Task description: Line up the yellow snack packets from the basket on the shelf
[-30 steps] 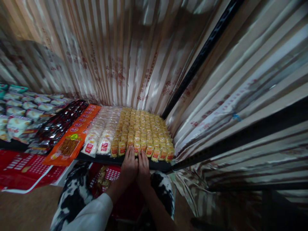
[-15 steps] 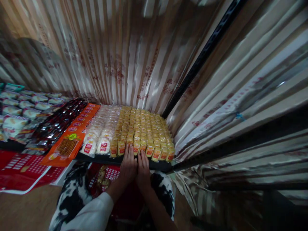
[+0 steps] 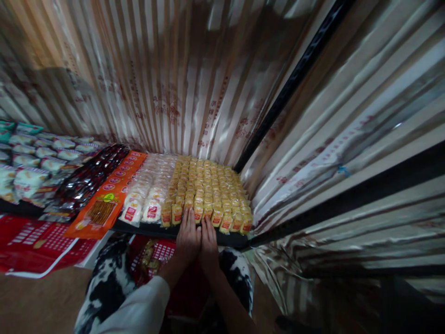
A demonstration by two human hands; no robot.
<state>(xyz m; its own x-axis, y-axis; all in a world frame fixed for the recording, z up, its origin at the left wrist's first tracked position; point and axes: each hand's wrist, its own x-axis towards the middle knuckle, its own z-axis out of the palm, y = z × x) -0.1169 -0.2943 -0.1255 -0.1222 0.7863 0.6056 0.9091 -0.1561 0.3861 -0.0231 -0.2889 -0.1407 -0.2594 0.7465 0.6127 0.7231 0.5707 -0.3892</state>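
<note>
Striped, printed curtains (image 3: 167,93) back a dark shelf (image 3: 233,239) in the head view. Small yellow packets (image 3: 212,188) fill tight rows at its right end. The left hand (image 3: 188,237) and right hand (image 3: 209,241) lie side by side, fingers straight, tips against the front packets, not visibly clamped on any. Packets look light, probably slick-wrapped and crumbly; a gentle hold by the sides seems best.

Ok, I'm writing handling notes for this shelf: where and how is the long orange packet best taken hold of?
The orange packet is probably best pinched at its near end, from the front, thumb above and fingers beneath. It lies lengthwise front to back, that end jutting past the shelf's black front edge; dark packets and white packets flank its long sides.
</note>
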